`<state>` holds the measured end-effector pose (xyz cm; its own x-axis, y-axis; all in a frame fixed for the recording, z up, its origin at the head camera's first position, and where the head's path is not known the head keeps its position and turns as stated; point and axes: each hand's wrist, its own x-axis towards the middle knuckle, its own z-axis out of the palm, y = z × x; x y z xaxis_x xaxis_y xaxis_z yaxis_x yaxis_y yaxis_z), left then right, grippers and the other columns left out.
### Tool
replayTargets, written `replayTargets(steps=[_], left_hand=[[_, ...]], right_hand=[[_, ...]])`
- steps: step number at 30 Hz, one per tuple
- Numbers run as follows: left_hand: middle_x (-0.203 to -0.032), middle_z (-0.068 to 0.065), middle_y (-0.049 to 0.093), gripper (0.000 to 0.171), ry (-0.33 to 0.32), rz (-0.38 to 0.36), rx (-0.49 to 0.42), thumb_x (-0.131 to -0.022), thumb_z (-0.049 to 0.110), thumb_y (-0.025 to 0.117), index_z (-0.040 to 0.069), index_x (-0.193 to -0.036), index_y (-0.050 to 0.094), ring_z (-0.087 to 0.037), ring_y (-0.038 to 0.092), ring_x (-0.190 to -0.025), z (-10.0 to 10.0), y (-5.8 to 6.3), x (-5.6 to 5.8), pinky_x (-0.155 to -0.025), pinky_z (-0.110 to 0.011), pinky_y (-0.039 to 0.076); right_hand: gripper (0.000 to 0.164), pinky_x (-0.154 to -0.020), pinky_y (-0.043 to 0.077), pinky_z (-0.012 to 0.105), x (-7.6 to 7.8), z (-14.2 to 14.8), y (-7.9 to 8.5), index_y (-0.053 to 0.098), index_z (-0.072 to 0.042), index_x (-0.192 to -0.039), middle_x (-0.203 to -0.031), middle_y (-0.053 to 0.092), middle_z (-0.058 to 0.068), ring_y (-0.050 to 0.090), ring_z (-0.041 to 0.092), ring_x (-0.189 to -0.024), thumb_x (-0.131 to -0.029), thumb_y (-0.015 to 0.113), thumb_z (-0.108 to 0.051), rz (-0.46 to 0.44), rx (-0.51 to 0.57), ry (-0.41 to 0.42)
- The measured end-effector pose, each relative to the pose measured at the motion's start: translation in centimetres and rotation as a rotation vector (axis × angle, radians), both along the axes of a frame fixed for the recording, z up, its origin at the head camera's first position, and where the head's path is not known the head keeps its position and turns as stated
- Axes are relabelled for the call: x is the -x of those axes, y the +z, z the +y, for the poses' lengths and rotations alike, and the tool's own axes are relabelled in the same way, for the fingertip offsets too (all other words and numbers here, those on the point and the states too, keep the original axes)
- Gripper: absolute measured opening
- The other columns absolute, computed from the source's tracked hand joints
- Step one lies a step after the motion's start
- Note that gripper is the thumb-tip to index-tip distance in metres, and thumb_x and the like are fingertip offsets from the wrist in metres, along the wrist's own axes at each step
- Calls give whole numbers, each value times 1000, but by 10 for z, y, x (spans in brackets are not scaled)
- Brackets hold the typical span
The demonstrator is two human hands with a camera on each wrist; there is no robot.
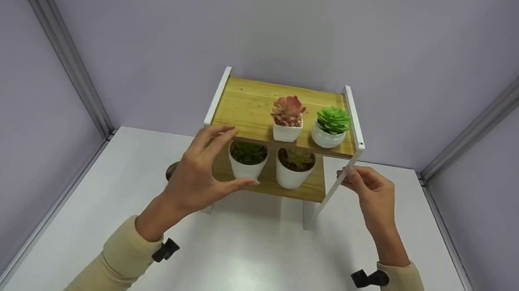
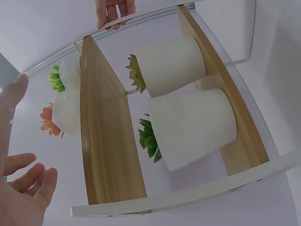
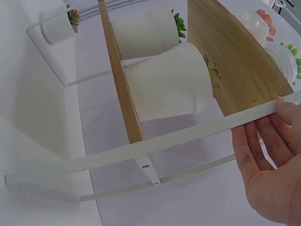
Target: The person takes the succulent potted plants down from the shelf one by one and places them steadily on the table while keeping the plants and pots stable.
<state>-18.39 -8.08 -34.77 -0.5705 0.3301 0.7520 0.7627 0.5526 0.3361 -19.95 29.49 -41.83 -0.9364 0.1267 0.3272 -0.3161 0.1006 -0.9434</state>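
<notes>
While the right hand (image 1: 372,194) pinches the front right leg (image 1: 332,191) of the rack (image 1: 218,96) at the right of the head frame, the left hand (image 1: 196,173) shows left of centre with thumb and fingers spread wide and nothing between them. In the left wrist view that hand lies along the left edge of the frame, apart from the pots.

The rack stands on the white surface (image 1: 242,263), in the middle of the head frame, with both boards in place. On the upper board (image 1: 244,101), towards the right, the red plant (image 1: 288,113) and the green plant (image 1: 333,118) sit upright in small white pots, side by side. On the lower board (image 1: 301,194), the left pot (image 1: 247,168) and the right pot (image 1: 292,179) stand upright too, both larger.

As things lie, the four plants on the rack look settled, two to each board. The left part of the upper board is bare. One more potted plant (image 3: 57,28) stands off the rack, at the upper left of the right wrist frame. My judgement is that most of the work is done, with perhaps that pot and some straightening left.
</notes>
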Motion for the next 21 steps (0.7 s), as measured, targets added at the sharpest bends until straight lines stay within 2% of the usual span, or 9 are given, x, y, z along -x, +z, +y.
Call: replayTargets(steps=[3, 6, 10, 17, 21], left_hand=[[-146, -19, 55, 95, -14, -85, 11, -77, 43, 94, -3, -148, 52, -33, 56, -137, 2, 7, 0, -112, -49, 52], [-148, -19, 53, 97, -40, -178, 24, -75, 41, 96, -1, -149, 49, -33, 59, -132, 5, 14, 2, -108, -50, 54], [-148, -18, 53, 102, -74, -270, 49, -73, 41, 98, -1, -151, 47, -33, 59, -129, 8, 26, 4, -107, -50, 54], [-153, -16, 49, 115, -110, -472, 103, -73, 46, 97, 4, -161, 35, -30, 50, -143, 13, 49, 5, -116, -47, 48], [-158, -15, 47, 116, -127, -592, 119, -74, 45, 96, 6, -162, 33, -30, 49, -147, 13, 61, 9, -117, -44, 48]], right_hand=[[25, -94, 62, 33, 0, 0, 0, 73, 8, -115, -100, 81, 3, 80, 18, -95, -103, 69, -14, -4, -9, -3], [25, -94, 62, 32, -1, 0, 1, 74, 6, -115, -101, 81, 3, 80, 17, -96, -103, 69, -15, -10, -19, -6], [26, -95, 62, 32, -1, 1, 1, 74, 6, -115, -101, 81, 3, 80, 18, -96, -103, 69, -17, -17, -22, -4], [26, -94, 62, 32, 0, 2, 1, 73, 8, -115, -100, 81, 3, 79, 19, -95, -103, 69, -16, -14, -8, 0], [27, -94, 62, 33, 1, 1, 0, 72, 10, -115, -99, 81, 3, 79, 18, -94, -103, 69, -14, -13, 13, 10]])
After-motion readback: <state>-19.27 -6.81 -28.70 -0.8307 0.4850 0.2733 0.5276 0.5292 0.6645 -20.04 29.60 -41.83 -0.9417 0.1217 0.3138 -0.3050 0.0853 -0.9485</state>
